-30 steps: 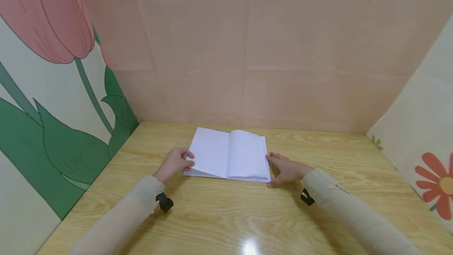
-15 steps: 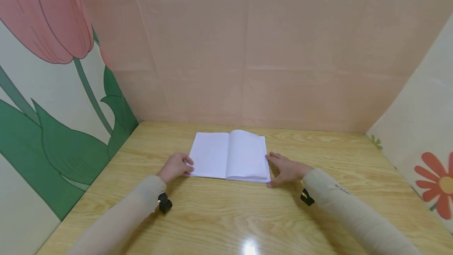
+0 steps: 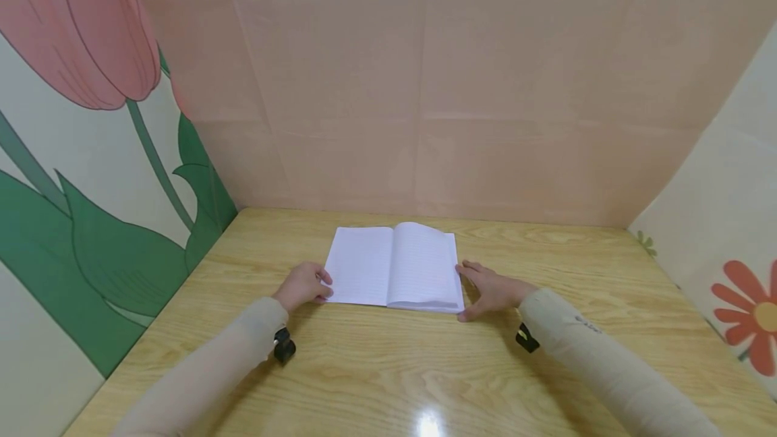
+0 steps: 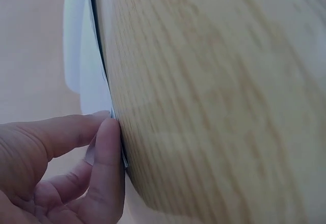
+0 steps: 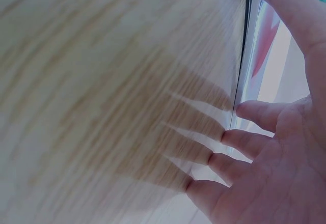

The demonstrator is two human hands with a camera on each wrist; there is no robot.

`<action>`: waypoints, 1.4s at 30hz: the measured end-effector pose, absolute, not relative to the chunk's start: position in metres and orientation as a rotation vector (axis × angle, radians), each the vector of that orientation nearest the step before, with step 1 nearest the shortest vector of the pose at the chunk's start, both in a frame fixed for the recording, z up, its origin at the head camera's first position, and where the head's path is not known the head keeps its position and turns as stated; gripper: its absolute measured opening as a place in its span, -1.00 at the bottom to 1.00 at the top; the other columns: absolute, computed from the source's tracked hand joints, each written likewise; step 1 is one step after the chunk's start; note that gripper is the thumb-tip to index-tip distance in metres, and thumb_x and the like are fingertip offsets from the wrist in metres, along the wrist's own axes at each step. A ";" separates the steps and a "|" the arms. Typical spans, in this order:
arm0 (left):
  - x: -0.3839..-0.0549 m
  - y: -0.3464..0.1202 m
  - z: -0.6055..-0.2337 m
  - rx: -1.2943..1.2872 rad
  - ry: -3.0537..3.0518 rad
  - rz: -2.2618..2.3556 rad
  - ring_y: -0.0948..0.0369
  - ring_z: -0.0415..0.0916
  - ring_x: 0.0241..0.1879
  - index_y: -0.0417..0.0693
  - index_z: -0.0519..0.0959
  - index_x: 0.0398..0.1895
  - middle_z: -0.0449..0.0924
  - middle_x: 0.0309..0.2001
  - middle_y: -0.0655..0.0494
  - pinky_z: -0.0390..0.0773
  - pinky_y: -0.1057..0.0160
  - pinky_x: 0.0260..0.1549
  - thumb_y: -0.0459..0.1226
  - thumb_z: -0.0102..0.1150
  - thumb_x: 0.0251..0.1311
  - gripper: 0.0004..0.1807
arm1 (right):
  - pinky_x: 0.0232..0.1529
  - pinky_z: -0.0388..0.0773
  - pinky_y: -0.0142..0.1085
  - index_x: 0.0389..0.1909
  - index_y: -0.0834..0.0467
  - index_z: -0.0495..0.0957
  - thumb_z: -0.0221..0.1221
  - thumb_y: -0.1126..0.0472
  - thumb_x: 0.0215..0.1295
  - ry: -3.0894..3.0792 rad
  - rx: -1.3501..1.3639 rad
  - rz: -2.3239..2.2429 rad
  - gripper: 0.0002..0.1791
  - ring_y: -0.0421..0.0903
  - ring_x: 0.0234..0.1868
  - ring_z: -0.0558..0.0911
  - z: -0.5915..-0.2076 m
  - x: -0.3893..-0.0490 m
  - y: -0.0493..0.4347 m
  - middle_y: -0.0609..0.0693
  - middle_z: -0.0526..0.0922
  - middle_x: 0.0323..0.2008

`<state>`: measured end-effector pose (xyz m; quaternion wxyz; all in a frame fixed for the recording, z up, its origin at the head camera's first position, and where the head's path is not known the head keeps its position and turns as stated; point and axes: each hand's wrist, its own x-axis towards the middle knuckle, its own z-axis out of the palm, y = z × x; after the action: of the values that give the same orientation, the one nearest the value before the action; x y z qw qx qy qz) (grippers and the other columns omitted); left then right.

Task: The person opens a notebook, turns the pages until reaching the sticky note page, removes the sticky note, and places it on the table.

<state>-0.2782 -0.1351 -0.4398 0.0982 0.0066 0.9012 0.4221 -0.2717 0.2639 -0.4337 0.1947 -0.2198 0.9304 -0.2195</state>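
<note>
An open notebook (image 3: pixel 361 265) with white lined pages lies flat on the wooden table. Its right-hand pages (image 3: pixel 423 265) bulge up slightly near the spine. At the left edge my left hand (image 3: pixel 303 284) pinches the notebook, thumb and bent fingers meeting at its rim; in the left wrist view the hand (image 4: pixel 76 168) covers part of that edge. My right hand (image 3: pixel 493 290) rests beside the right edge, fingers spread, thumb near the lower right corner. In the right wrist view its fingertips (image 5: pixel 196 186) touch the tabletop along the notebook's side.
The wooden table (image 3: pixel 388 369) extends in front of and around the notebook. A pink backdrop (image 3: pixel 419 86) rises behind it. Panels with a painted tulip (image 3: pixel 115 32) and a red flower (image 3: pixel 755 315) stand left and right. A black strap device (image 3: pixel 283 346) is on the left wrist.
The left hand has come down with the left-hand page, which was lifted a second ago and now lies flat. Since half a second ago little differs. The right hand has stayed put.
</note>
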 end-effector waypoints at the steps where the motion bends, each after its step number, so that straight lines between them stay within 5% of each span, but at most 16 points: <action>1: -0.278 -0.135 -0.440 0.029 2.675 1.235 0.24 0.53 -0.58 -0.32 0.59 -0.35 0.46 -0.46 0.00 0.60 0.35 -0.53 -0.50 0.36 -0.03 -0.84 | 0.36 -0.06 0.30 0.49 0.32 -0.10 0.43 -0.15 -0.02 2.609 -0.616 -0.615 0.25 0.35 0.48 -0.11 -0.434 -0.272 0.264 0.35 -0.17 0.49; 12: -0.275 -0.140 -0.434 0.172 2.841 1.014 0.14 0.41 -0.33 -0.22 0.60 -0.33 0.54 -0.33 -0.01 0.41 0.23 -0.31 -0.36 0.45 -0.09 -0.75 | 0.37 -0.06 0.28 0.49 0.32 -0.10 0.42 -0.17 -0.01 2.611 -0.628 -0.591 0.25 0.34 0.48 -0.11 -0.433 -0.271 0.265 0.35 -0.16 0.49; 30: -0.282 -0.137 -0.427 0.181 2.838 0.993 0.14 0.41 -0.35 -0.20 0.59 -0.28 0.52 -0.35 0.00 0.40 0.22 -0.33 -0.34 0.45 -0.07 -0.72 | 0.37 -0.06 0.29 0.49 0.31 -0.10 0.41 -0.18 -0.02 2.619 -0.621 -0.573 0.25 0.34 0.48 -0.12 -0.434 -0.272 0.266 0.34 -0.16 0.50; 36: -0.286 -0.106 -0.402 0.276 2.851 1.077 0.07 0.45 -0.13 -0.13 0.60 -0.09 0.55 -0.09 -0.11 0.47 0.08 -0.11 -0.26 0.41 0.06 -0.66 | 0.37 -0.07 0.28 0.49 0.31 -0.09 0.41 -0.18 -0.02 2.617 -0.618 -0.581 0.25 0.35 0.48 -0.12 -0.433 -0.272 0.266 0.35 -0.16 0.49; 42: -0.280 -0.053 -0.383 0.535 2.701 1.359 0.07 0.52 -0.07 -0.09 0.60 -0.12 0.60 -0.14 0.04 0.50 0.15 -0.02 -0.29 0.41 0.05 -0.70 | 0.36 -0.06 0.30 0.50 0.30 -0.11 0.42 -0.18 -0.02 2.605 -0.626 -0.603 0.25 0.35 0.48 -0.13 -0.434 -0.272 0.266 0.34 -0.17 0.50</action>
<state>-0.2804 -0.0531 -0.3835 0.0358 0.1742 0.8791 0.4423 -0.2719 0.2664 -0.4340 0.1964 -0.2235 0.9301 -0.2153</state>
